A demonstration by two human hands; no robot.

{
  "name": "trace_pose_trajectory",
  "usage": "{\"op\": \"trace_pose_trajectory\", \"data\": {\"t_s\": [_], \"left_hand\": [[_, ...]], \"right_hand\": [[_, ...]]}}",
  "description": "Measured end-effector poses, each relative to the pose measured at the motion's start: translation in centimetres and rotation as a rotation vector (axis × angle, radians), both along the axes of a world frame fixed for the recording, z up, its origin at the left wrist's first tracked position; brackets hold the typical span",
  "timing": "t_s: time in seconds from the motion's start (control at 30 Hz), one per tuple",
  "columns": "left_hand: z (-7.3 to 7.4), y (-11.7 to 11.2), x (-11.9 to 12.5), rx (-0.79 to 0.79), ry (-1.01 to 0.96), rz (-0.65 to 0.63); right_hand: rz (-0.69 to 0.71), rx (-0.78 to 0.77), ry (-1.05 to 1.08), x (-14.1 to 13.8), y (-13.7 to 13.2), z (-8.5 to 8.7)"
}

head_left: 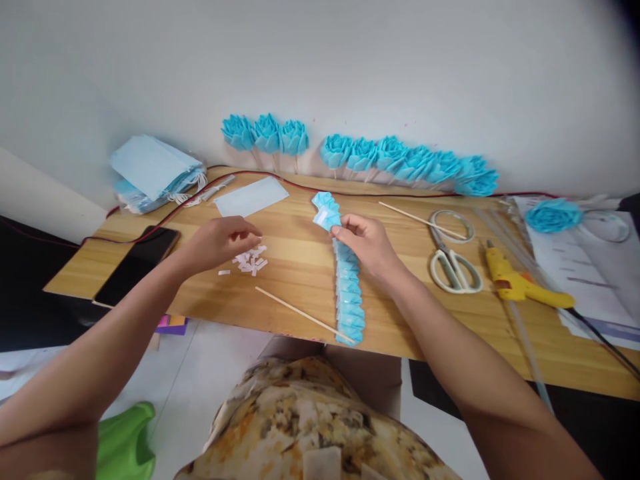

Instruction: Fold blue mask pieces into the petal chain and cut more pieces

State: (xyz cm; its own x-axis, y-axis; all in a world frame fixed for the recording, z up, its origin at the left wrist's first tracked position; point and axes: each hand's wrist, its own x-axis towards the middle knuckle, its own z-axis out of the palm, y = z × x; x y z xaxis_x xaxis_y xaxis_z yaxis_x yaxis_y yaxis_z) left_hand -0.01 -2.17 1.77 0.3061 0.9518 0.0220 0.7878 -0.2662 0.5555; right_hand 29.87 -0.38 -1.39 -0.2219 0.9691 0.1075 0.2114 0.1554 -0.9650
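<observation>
My right hand (367,243) pinches a light-blue folded petal (327,219) between thumb and fingers; a small white strip lies on the petal's face. Beneath that hand runs a row of overlapping blue petals (349,293) toward the table's front edge, with another blue petal end (324,199) showing just beyond the held one. My left hand (223,241) hovers at a pile of small white strips (250,260), its thumb and fingertips brought together. Whatever sits between those fingertips is too small to make out. A thin wooden stick (300,312) rests across the near end of the petal row.
Blue flowers on sticks (390,157) lean along the wall. Face masks (153,170), a flat pale sheet (251,197) and a phone (137,267) lie left. On the right are scissors (454,267), a tape roll (463,227), a yellow glue gun (525,285) and a loose blue flower (554,215).
</observation>
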Motion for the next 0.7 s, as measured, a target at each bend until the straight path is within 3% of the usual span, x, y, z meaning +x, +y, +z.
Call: {"op": "trace_pose_trajectory", "data": {"t_s": [0.13,0.27,0.43,0.57,0.7], "left_hand": [[0.5,0.5,4.0,-0.001,-0.279,0.018],[-0.1,1.5,8.0,-0.189,-0.557,0.017],[-0.9,2.8,10.4,-0.287,-0.831,0.032],[-0.8,3.8,10.9,-0.281,-0.837,0.035],[-0.4,4.3,10.8,-0.192,-0.655,-0.02]], "right_hand": [[0.023,-0.039,0.056,0.0,-0.2,0.5],[0.029,-0.059,0.082,0.1,-0.2,0.6],[0.021,-0.055,0.043,0.3,-0.2,0.6],[0.052,-0.029,0.016,1.2,0.3,1.0],[0.026,0.001,0.058,2.0,0.9,1.2]]}}
